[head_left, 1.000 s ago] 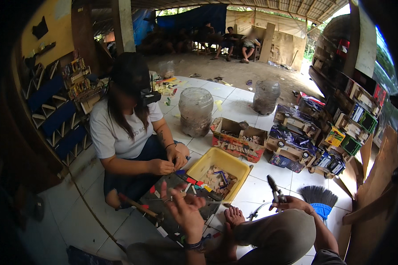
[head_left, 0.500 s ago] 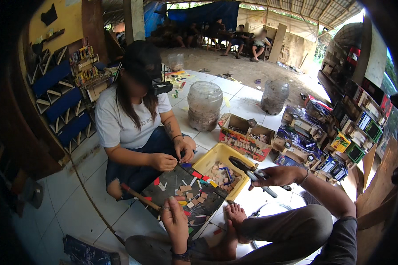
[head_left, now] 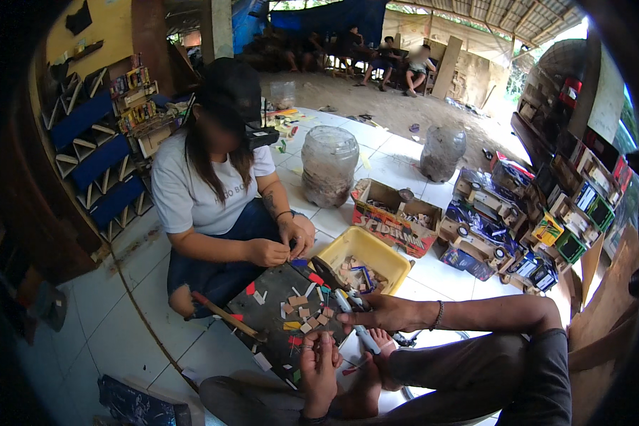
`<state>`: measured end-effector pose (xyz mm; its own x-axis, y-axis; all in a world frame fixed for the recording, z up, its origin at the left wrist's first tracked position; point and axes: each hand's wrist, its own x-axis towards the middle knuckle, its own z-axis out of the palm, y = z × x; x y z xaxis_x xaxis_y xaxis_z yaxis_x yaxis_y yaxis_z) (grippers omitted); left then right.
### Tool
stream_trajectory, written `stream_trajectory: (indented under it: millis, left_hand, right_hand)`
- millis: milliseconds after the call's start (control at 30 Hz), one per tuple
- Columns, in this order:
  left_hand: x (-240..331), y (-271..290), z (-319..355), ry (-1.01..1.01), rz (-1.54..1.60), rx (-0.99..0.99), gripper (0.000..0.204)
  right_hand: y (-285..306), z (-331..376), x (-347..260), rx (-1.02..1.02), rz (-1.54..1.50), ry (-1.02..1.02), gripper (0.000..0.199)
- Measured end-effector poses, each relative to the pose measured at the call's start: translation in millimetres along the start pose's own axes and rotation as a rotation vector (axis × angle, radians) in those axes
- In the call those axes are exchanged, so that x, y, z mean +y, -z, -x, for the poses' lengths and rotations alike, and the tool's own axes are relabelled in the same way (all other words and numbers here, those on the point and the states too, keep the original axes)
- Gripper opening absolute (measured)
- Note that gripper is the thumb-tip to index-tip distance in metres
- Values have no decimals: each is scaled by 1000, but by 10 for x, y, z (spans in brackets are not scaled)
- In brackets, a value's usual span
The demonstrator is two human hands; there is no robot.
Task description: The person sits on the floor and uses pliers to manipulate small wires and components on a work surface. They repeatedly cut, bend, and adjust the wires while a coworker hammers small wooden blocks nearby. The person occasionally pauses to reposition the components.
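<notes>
Pliers [head_left: 343,301] have swung leftward, right hand [head_left: 389,314] wrapped round them (left hand [head_left: 319,366] pinched, contents unclear).

At your twelve o'clock, large pale lettering [head_left: 396,231] spans a red cardboard box [head_left: 362,211]; at eleven, smaller letters [head_left: 233,195] cross a co-worker's white shirt [head_left: 204,177].

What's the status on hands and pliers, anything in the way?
Right hand gripping pliers. Left hand pinched closed, contents unclear. Hammer lying across dark board, wood pieces to its right.
</notes>
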<state>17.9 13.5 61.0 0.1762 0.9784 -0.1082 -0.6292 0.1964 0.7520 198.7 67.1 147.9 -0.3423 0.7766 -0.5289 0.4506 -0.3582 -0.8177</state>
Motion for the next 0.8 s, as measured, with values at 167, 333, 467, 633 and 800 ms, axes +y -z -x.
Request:
stream_trajectory:
  millis: [167, 333, 467, 633, 800]
  left_hand:
    - [-93, -187, -20, -143, -46, 6, 13]
    - [-114, -286, -87, -277, -145, 2, 18]
    - [-203, -340, -180, -329, -91, -44, 25]
    - [-402, -458, -309, -599, -147, 37, 32]
    - [-480, -441, -334, -599, -170, 118, 29]
  right_hand:
    - [-112, 90, -156, -10, -226, 277, 40]
    - [-1, 296, -401, 55, -31, 225, 36]
    - [32, 419, -513, 87, 129, 216, 38]
    - [-84, 469, -547, 261, 338, 520, 41]
    - [-200, 454, -607, 239, 508, 769, 42]
